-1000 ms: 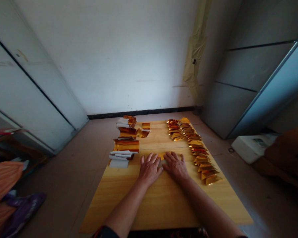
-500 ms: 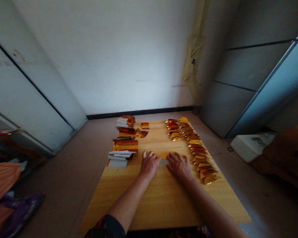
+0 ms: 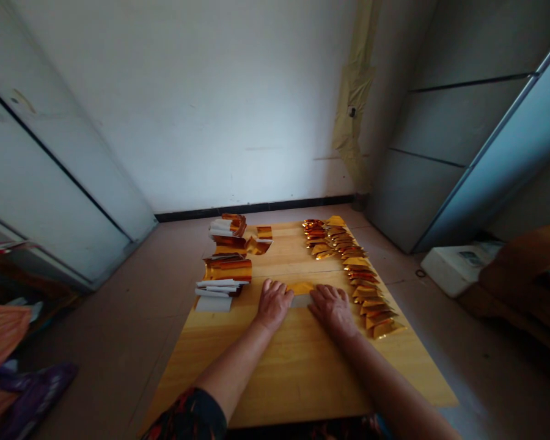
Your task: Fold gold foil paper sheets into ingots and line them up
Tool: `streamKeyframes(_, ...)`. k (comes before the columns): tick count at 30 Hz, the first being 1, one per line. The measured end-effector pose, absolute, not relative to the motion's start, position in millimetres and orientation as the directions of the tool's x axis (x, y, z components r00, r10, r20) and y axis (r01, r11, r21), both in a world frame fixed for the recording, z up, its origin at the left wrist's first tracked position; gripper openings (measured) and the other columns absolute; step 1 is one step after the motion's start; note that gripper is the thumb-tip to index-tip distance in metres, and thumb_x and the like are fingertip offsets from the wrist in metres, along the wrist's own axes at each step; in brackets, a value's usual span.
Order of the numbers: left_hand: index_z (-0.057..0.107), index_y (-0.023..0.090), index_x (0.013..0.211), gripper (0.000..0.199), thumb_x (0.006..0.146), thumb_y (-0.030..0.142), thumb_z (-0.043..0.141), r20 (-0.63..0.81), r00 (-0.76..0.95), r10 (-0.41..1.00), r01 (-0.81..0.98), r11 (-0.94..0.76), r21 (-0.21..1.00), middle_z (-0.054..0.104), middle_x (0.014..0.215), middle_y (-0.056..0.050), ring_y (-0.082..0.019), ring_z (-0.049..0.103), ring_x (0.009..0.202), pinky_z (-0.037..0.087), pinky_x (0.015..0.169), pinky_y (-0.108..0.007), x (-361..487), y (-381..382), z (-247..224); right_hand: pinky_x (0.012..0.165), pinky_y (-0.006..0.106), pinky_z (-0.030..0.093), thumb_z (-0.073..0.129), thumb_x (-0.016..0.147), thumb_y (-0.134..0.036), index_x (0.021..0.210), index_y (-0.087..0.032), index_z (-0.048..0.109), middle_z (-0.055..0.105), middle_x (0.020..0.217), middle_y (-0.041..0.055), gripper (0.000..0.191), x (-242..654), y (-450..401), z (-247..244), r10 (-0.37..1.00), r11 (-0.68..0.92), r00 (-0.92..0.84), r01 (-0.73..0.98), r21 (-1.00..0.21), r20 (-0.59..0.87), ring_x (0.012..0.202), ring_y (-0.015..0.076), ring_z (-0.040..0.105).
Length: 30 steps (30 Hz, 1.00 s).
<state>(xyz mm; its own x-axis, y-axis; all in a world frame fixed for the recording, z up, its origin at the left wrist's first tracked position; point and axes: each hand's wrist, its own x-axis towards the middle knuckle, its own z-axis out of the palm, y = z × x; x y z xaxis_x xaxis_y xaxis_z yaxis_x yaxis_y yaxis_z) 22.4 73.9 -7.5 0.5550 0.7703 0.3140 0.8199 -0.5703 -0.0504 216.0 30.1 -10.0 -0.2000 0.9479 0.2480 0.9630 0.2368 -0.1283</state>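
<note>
On the wooden board, a sheet of gold foil paper [image 3: 301, 288] lies between my two hands, its gold strip folded over a pale grey underside. My left hand [image 3: 275, 304] grips the sheet's left end, fingers bent and close together. At the right end, my right hand [image 3: 333, 307] has its fingertips pressed on the paper, thumb toward the near edge. The fingers cover both ends of the sheet. Loose gold and white sheets [image 3: 229, 269] are stacked left of my left hand. Several folded gold paper pieces [image 3: 365, 292] stand in an overlapping row right of my right hand.
The wooden board [image 3: 297, 366] has more folded gold pieces [image 3: 315, 232] at its far right. A white wall [image 3: 238, 122] rises beyond it. Grey cabinets [image 3: 431, 165] stand at right, near a white box [image 3: 453, 269]. A purple bag [image 3: 39, 397] lies at lower left.
My right hand has slid slightly to the right, so more of the gold strip shows between my hands. My left hand stays on the sheet's left end. The view has shifted slightly.
</note>
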Motion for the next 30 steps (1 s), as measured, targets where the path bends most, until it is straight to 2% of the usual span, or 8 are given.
streamKeyframes(5,0.063,0.022,0.089,0.013,0.088,0.017,0.051,0.291,0.587,0.756,0.801,-0.595,-0.069,0.064,0.089,-0.004,-0.018,0.054,0.090,0.033,0.084,-0.037,20.6,77.2,-6.0,0.093,0.041,0.032,0.050,0.089,-0.038,0.116,-0.030,0.058,0.058,0.125,0.0061,0.029,214.2,29.8,-9.0,0.949,0.231,-0.198,0.967,-0.110,0.247,0.112,0.0233,0.049)
streamKeyframes(9,0.062,0.020,0.088,0.011,0.088,0.017,0.051,0.276,0.603,0.748,0.793,-0.600,-0.107,0.064,0.087,-0.005,-0.019,0.053,0.086,0.034,0.077,-0.034,21.4,77.3,-6.7,0.096,0.044,0.030,0.049,0.090,-0.033,0.120,-0.031,0.057,0.050,0.135,0.0082,0.031,212.0,26.5,-7.4,0.938,0.239,-0.207,0.967,-0.087,0.278,0.117,0.0251,0.046)
streamKeyframes(12,0.061,0.020,0.087,0.012,0.088,0.016,0.050,0.280,0.605,0.745,0.791,-0.602,-0.110,0.063,0.086,-0.005,-0.019,0.053,0.086,0.035,0.076,-0.034,21.6,76.6,-6.2,0.099,0.048,0.027,0.047,0.092,-0.029,0.109,-0.034,0.064,0.049,0.136,0.0064,0.024,211.2,23.0,-5.6,0.920,0.303,-0.273,0.951,-0.067,0.281,0.120,0.0253,0.043)
streamKeyframes(15,0.061,0.020,0.089,0.012,0.088,0.015,0.050,0.278,0.610,0.742,0.787,-0.608,-0.105,0.063,0.087,-0.005,-0.019,0.053,0.087,0.035,0.077,-0.034,20.3,76.7,-3.8,0.097,0.047,0.028,0.047,0.092,-0.031,0.101,-0.035,0.067,0.052,0.133,0.0055,0.023,212.3,21.5,-4.7,0.925,0.306,-0.272,0.948,-0.093,0.267,0.119,0.0247,0.045)
streamKeyframes(20,0.061,0.021,0.091,0.013,0.089,0.016,0.050,0.245,0.648,0.721,0.761,-0.630,-0.158,0.063,0.089,-0.004,-0.018,0.053,0.087,0.036,0.077,-0.033,16.3,78.5,0.5,0.093,0.040,0.034,0.048,0.092,-0.032,0.103,-0.034,0.068,0.052,0.133,0.0053,0.023,215.1,23.5,-6.0,0.926,0.299,-0.253,0.945,-0.134,0.281,0.115,0.0228,0.048)
streamKeyframes(25,0.060,0.021,0.092,0.011,0.088,0.016,0.051,0.228,0.675,0.702,0.738,-0.652,-0.174,0.062,0.089,-0.004,-0.018,0.054,0.089,0.036,0.077,-0.032,13.6,81.4,-0.8,0.093,0.039,0.034,0.047,0.092,-0.029,0.101,-0.032,0.067,0.047,0.140,0.0028,0.022,215.8,25.1,-6.5,0.906,0.360,-0.309,0.922,-0.141,0.291,0.119,0.0219,0.046)
streamKeyframes(30,0.059,0.021,0.091,0.010,0.087,0.014,0.053,0.255,0.704,0.663,0.707,-0.687,-0.168,0.061,0.088,-0.004,-0.017,0.054,0.088,0.036,0.076,-0.031,9.6,86.8,-4.1,0.096,0.041,0.031,0.046,0.093,-0.026,0.103,-0.031,0.064,0.056,0.132,0.0014,0.021,215.2,26.5,-7.0,0.906,0.371,-0.320,0.915,-0.160,0.276,0.121,0.0208,0.045)
